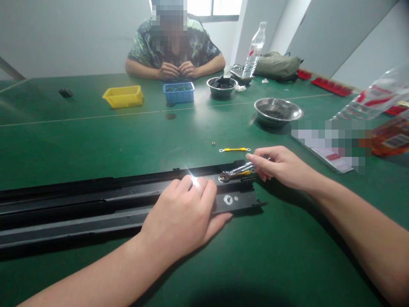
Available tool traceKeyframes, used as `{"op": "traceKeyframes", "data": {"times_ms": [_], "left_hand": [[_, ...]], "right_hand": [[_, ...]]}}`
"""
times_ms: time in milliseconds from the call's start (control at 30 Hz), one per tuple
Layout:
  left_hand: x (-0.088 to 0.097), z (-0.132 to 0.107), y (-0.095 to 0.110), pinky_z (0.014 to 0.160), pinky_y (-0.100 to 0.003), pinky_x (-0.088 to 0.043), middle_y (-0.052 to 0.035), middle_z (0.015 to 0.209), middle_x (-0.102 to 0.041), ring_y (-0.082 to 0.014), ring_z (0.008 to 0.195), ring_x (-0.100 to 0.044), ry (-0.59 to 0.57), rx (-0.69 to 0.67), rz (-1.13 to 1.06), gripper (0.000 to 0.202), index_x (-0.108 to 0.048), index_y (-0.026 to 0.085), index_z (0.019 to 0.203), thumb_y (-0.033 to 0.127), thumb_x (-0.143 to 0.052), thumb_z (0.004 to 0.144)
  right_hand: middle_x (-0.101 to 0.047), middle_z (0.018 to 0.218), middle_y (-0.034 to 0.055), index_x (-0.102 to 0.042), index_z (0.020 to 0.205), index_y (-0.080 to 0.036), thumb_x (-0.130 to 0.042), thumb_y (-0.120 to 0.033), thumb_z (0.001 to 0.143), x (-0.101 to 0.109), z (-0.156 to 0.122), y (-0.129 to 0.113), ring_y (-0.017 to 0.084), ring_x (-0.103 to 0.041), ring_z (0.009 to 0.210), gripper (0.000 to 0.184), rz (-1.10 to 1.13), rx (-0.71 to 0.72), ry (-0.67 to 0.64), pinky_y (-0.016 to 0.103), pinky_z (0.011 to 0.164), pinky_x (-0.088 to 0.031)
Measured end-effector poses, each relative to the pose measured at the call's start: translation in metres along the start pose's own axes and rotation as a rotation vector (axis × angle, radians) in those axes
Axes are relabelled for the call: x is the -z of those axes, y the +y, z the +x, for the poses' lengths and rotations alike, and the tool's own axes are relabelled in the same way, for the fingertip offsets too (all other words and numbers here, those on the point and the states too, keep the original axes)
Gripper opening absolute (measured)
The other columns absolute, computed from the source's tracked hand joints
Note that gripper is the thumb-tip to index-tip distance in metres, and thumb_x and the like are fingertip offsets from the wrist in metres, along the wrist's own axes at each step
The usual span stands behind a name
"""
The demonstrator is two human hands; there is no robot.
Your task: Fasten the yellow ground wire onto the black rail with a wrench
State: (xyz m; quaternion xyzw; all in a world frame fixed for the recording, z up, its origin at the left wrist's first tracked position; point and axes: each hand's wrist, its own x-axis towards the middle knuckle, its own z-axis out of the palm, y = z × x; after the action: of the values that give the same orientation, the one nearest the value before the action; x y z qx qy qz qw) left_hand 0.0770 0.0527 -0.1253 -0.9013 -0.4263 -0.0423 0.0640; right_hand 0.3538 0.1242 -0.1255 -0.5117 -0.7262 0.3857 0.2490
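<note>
A long black metal rail [96,200] lies across the green table [96,136] in front of me. My left hand [182,217] rests flat on the rail near its right end, fingers together and pressing down. My right hand [281,166] pinches the handle of a small silver wrench [236,171], whose head sits on a fastener on the rail's right end. A yellow wire with ring terminals [234,149] and a small washer [213,143] lie just beyond the rail.
A steel bowl of small dark parts [277,111] stands at the right. Farther back are a yellow bin [124,96], a blue bin [179,92], another bowl [222,86] and a water bottle [254,50]. A person [175,47] sits opposite. Plastic packets [377,102] lie at the far right.
</note>
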Motion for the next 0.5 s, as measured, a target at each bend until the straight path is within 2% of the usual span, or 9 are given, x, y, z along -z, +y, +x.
{"op": "traceKeyframes", "data": {"times_ms": [233, 500], "left_hand": [[0.0010, -0.0008, 0.0003, 0.077, -0.047, -0.047, -0.0106, 0.096, -0.061, -0.0320, 0.090, -0.055, 0.004, 0.004, -0.007, 0.048, -0.057, 0.019, 0.110, 0.062, -0.040, 0.099], [-0.0001, -0.0007, 0.0006, 0.077, -0.047, -0.047, -0.0101, 0.094, -0.061, -0.0318, 0.090, -0.055, 0.013, 0.005, -0.004, 0.047, -0.057, 0.020, 0.109, 0.062, -0.039, 0.100]], "right_hand": [[-0.055, 0.052, -0.0026, -0.053, 0.061, -0.021, -0.057, -0.057, 0.099, -0.0014, -0.0015, -0.0011, 0.013, -0.049, 0.051, 0.053, -0.045, -0.030, 0.004, 0.030, 0.057, -0.036], [-0.058, 0.050, -0.0010, -0.054, 0.059, -0.021, -0.059, -0.057, 0.097, 0.0055, -0.0042, -0.0055, 0.014, -0.049, 0.051, 0.053, -0.125, -0.095, -0.100, 0.030, 0.054, -0.034]]}}
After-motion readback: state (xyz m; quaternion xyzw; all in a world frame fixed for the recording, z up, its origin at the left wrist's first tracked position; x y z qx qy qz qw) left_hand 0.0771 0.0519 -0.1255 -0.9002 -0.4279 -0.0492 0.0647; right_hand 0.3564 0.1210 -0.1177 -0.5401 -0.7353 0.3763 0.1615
